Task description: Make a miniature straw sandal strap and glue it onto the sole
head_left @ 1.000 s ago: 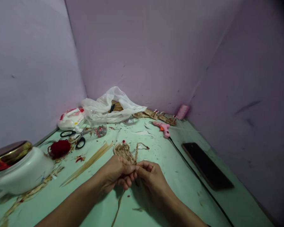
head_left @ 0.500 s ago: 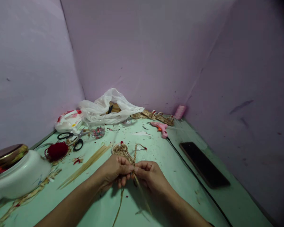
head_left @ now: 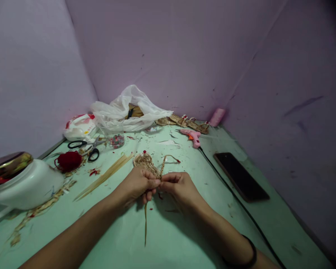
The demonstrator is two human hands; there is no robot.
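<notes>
Green tbl | straw braid L + near side of pink glue gun | L hand closest, pinches it | R hand pinches its near end | long way runs off fr both

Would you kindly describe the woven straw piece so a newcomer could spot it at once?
On the green table, find where the left hand and right hand meet. The woven straw piece shows just beyond the left hand. Unlike the loose straw strands to its left, it is densely braided, with a red bead-like dot at its far edge.
</notes>
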